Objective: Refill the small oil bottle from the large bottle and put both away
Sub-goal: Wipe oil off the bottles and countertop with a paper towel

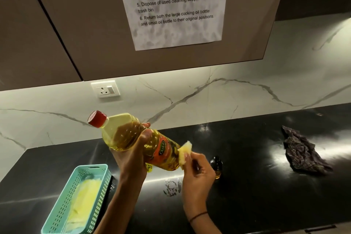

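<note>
Dark kitchen table (247, 205) — left hand (133, 150) wrapped round capped large bottle (136, 138), right hand (197, 173) pinching yellow wipe (185, 152) against it. Small oil bottle (216, 167) just beyond right hand — refilling seemingly done; wiping underway, putting away left.

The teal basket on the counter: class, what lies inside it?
Inside the teal basket lies a pale yellow stack, apparently cleaning cloths. Its near end runs out of frame, and anything beneath the stack is hidden.

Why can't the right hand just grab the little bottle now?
It probably can't yet: the right hand is pinching a yellow wipe against the large oil bottle. The small oil bottle stands close behind it, unblocked.
</note>
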Demonstrator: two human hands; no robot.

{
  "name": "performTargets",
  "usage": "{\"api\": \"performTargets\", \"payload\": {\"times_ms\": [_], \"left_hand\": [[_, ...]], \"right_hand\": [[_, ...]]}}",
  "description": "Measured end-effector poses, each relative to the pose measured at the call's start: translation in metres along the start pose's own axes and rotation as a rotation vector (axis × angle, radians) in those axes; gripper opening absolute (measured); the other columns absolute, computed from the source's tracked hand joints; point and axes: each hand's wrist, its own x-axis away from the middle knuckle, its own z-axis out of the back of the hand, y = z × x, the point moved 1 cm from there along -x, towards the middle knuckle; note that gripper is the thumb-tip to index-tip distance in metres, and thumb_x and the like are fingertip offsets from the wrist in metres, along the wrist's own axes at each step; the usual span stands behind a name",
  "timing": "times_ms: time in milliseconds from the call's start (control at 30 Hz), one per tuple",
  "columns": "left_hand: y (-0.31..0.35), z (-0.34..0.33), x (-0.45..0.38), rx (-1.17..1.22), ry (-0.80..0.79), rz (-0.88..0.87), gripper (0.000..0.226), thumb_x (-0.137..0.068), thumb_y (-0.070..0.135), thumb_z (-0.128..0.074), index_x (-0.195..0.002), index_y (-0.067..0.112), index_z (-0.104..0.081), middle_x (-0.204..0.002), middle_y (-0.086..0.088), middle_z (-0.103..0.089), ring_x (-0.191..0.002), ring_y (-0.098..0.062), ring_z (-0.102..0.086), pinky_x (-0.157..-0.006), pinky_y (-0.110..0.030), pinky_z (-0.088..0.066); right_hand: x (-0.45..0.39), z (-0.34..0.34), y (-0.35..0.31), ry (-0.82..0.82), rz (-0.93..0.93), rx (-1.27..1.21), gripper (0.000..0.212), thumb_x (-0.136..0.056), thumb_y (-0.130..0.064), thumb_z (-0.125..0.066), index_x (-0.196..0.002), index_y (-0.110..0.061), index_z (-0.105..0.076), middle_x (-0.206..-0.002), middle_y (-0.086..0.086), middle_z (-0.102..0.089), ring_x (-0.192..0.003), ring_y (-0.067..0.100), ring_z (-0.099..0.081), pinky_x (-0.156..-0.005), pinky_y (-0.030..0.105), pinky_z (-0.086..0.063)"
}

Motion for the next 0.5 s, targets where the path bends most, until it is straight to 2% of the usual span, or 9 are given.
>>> {"api": "performTargets", "payload": {"times_ms": [67, 167, 233, 300, 400, 433, 500], "left_hand": [[0.000, -0.001, 0.004, -0.005, -0.006, 0.005, 0.093, -0.056, 0.046, -0.086, -0.136, 0.009, -0.057, -0.109, -0.004, -0.080, -0.102, -0.025, -0.078, -0.077, -0.035, -0.066], [-0.001, -0.003, 0.006, -0.008, -0.012, 0.034, 0.073, -0.056, 0.045, -0.085, -0.121, 0.019, -0.065, -0.106, -0.003, -0.081, -0.099, -0.024, -0.079, -0.078, -0.037, -0.067], [0.001, -0.002, 0.005, -0.009, -0.025, 0.040, 0.063, -0.055, 0.044, -0.085, -0.113, 0.026, -0.066, -0.104, -0.001, -0.082, -0.097, -0.022, -0.079, -0.075, -0.033, -0.066], [0.002, -0.001, 0.003, -0.005, -0.027, 0.041, 0.062, -0.056, 0.043, -0.084, -0.112, 0.026, -0.066, -0.103, -0.001, -0.082, -0.096, -0.022, -0.079, -0.075, -0.034, -0.066], [0.006, -0.003, 0.002, 0.015, 0.021, 0.052, 0.080, -0.055, 0.045, -0.084, -0.126, 0.016, -0.062, -0.105, -0.003, -0.081, -0.099, -0.026, -0.078, -0.077, -0.039, -0.067], [0.006, -0.005, 0.001, 0.015, 0.030, 0.051, 0.084, -0.055, 0.046, -0.085, -0.129, 0.013, -0.061, -0.105, -0.002, -0.081, -0.100, -0.027, -0.078, -0.077, -0.040, -0.067], [0.007, -0.008, -0.003, 0.009, 0.029, 0.049, 0.082, -0.055, 0.045, -0.085, -0.127, 0.014, -0.062, -0.104, -0.002, -0.082, -0.100, -0.027, -0.079, -0.078, -0.041, -0.067]], "right_hand": [[-0.014, -0.003, 0.008, -0.074, 0.156, 0.081, 0.006, -0.093, -0.015, -0.070, -0.092, -0.020, -0.071, -0.090, -0.005, -0.070, -0.090, 0.017, -0.069, -0.075, 0.024, -0.059], [-0.041, -0.006, 0.011, -0.148, 0.131, 0.082, 0.001, -0.093, -0.016, -0.071, -0.094, -0.015, -0.071, -0.094, 0.001, -0.069, -0.091, 0.014, -0.068, -0.077, 0.023, -0.059], [-0.054, -0.008, 0.007, -0.235, 0.018, 0.042, 0.004, -0.093, -0.016, -0.072, -0.093, -0.012, -0.074, -0.090, 0.006, -0.072, -0.089, 0.017, -0.071, -0.075, 0.028, -0.061], [-0.061, -0.010, 0.007, -0.297, -0.133, -0.027, 0.007, -0.093, -0.012, -0.072, -0.092, -0.007, -0.077, -0.087, 0.013, -0.073, -0.086, 0.022, -0.072, -0.074, 0.036, -0.064], [-0.065, -0.015, 0.014, -0.295, -0.373, -0.125, 0.009, -0.094, -0.002, -0.067, -0.094, -0.002, -0.076, -0.092, 0.022, -0.072, -0.089, 0.031, -0.069, -0.083, 0.052, -0.063], [-0.060, -0.018, 0.017, -0.274, -0.444, -0.190, 0.008, -0.094, 0.001, -0.066, -0.096, 0.000, -0.074, -0.091, 0.022, -0.072, -0.090, 0.032, -0.068, -0.084, 0.052, -0.062], [-0.039, -0.021, 0.020, -0.215, -0.567, -0.356, 0.008, -0.096, -0.001, -0.063, -0.099, 0.001, -0.070, -0.091, 0.018, -0.071, -0.091, 0.029, -0.067, -0.084, 0.045, -0.061]]}}
